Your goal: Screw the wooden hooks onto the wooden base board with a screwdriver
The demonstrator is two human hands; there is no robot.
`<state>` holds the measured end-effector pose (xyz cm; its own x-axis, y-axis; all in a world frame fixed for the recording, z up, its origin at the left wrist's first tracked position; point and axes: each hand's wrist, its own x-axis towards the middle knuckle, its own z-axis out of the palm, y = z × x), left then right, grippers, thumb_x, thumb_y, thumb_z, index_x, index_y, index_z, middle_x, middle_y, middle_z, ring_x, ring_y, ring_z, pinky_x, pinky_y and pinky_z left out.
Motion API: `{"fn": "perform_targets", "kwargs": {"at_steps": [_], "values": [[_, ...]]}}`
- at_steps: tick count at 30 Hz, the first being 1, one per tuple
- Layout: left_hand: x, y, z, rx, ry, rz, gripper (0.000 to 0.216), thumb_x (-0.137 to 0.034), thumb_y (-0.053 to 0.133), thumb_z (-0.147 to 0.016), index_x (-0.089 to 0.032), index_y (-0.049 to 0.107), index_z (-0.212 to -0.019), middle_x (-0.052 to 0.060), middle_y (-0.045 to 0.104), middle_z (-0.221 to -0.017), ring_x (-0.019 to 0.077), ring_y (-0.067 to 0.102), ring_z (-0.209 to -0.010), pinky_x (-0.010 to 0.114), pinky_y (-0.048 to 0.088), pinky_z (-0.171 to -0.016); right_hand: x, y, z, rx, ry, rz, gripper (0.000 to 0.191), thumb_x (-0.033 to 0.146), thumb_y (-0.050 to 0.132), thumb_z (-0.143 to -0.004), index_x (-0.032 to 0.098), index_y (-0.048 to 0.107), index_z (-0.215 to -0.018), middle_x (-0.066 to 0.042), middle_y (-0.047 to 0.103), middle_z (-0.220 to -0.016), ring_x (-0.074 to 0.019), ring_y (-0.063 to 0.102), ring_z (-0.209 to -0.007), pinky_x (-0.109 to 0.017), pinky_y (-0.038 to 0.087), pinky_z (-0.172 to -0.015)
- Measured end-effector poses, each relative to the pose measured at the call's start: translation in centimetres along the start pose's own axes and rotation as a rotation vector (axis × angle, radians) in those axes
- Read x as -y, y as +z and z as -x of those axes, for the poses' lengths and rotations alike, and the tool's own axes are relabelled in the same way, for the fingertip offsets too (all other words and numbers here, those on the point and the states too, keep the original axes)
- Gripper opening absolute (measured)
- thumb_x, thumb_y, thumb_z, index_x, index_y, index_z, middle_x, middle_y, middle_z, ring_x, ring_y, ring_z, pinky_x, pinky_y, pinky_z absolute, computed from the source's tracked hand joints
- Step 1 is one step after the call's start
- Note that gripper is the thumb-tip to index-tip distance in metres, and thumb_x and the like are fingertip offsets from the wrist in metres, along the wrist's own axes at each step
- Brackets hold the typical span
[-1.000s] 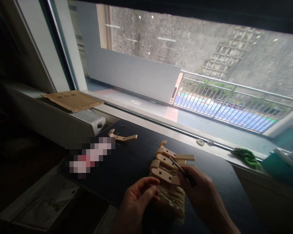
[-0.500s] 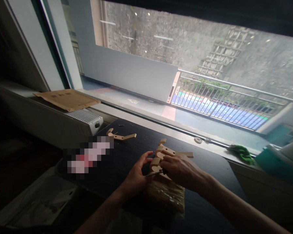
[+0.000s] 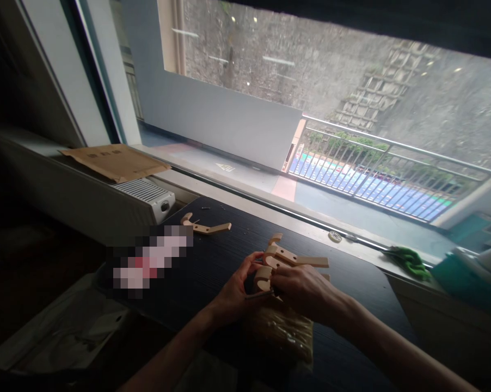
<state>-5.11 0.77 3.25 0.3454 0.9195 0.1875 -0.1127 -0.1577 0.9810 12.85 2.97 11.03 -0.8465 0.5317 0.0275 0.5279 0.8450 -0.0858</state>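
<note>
Several pale wooden hook-shaped pieces with curled ends and dark holes lie close together in front of me. My left hand [image 3: 234,287] curls round the left end of the nearest wooden hook [image 3: 263,279], fingers behind it and thumb in front. My right hand [image 3: 305,287] is closed over the same piece, covering its middle. A thin metal rod [image 3: 258,295] runs leftward from the right fingers towards my left thumb; its held end looks dark and is mostly hidden. Just beyond sits another wooden hook [image 3: 290,256]. Below the hands is a yellowish, shiny plastic-wrapped packet [image 3: 292,335].
One more wooden hook [image 3: 207,227] lies farther left on the dark table [image 3: 347,296], beside a pixelated patch. A tape roll [image 3: 334,236] and a green cloth [image 3: 409,262] rest on the windowsill. A brown envelope [image 3: 117,161] lies at the left, above a white vented unit [image 3: 147,193].
The view has shifted slightly. Both hands stay at the same wooden hook, and the right fingers have turned a little around the end of the rod.
</note>
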Motion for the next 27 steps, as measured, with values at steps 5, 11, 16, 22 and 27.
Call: {"fn": "perform_targets", "kwargs": {"at_steps": [5, 11, 16, 22, 27], "values": [[0.5, -0.1, 1.2, -0.222, -0.022, -0.183, 0.071, -0.029, 0.074, -0.069, -0.024, 0.036, -0.129, 0.006, 0.054, -0.121, 0.0235, 0.051, -0.113, 0.036, 0.042, -0.096, -0.2, 0.3, 0.3, -0.038, 0.021, -0.089, 0.008, 0.015, 0.053, -0.085, 0.018, 0.060, -0.084, 0.000, 0.062, -0.081, -0.0095, 0.050, -0.063, -0.024, 0.030, -0.053], [0.8, 0.7, 4.3, -0.418, 0.317, -0.726, 0.012, -0.020, 0.057, -0.083, -0.019, 0.060, -0.094, 0.006, 0.060, -0.101, 0.0227, 0.053, -0.103, 0.039, 0.042, -0.093, -0.8, 1.0, 0.5, -0.093, 0.058, -0.111, 0.013, 0.013, 0.050, -0.085, 0.018, 0.062, -0.081, -0.001, 0.061, -0.080, -0.0111, 0.052, -0.069, -0.023, 0.032, -0.057], [0.1, 1.3, 5.8, -0.265, 0.412, -0.970, 0.030, -0.011, 0.050, -0.085, -0.019, 0.056, -0.113, 0.007, 0.062, -0.111, 0.0234, 0.049, -0.109, 0.040, 0.040, -0.095, -1.1, 1.0, 0.7, -0.091, 0.052, -0.133, 0.015, 0.011, 0.052, -0.083, 0.019, 0.064, -0.085, -0.002, 0.062, -0.085, -0.0112, 0.054, -0.071, -0.022, 0.035, -0.059], [-0.6, 2.1, 6.1, -0.057, 0.384, -1.128, 0.050, -0.013, 0.048, -0.085, -0.020, 0.039, -0.133, 0.004, 0.048, -0.136, 0.0268, 0.034, -0.127, 0.049, 0.029, -0.105, -1.2, 0.9, 0.5, -0.081, 0.053, -0.145, 0.017, 0.009, 0.054, -0.080, 0.019, 0.066, -0.088, -0.002, 0.063, -0.083, -0.0123, 0.056, -0.072, -0.023, 0.038, -0.062], [-1.2, 3.4, 5.3, -0.072, 0.265, -1.148, 0.058, -0.016, 0.051, -0.083, -0.020, 0.034, -0.137, 0.005, 0.044, -0.139, 0.0275, 0.039, -0.121, 0.046, 0.039, -0.098, -0.9, 0.5, 0.6, -0.072, 0.044, -0.186, 0.021, 0.015, 0.054, -0.084, 0.022, 0.066, -0.099, -0.003, 0.064, -0.088, -0.0135, 0.058, -0.077, -0.024, 0.041, -0.068]]}}
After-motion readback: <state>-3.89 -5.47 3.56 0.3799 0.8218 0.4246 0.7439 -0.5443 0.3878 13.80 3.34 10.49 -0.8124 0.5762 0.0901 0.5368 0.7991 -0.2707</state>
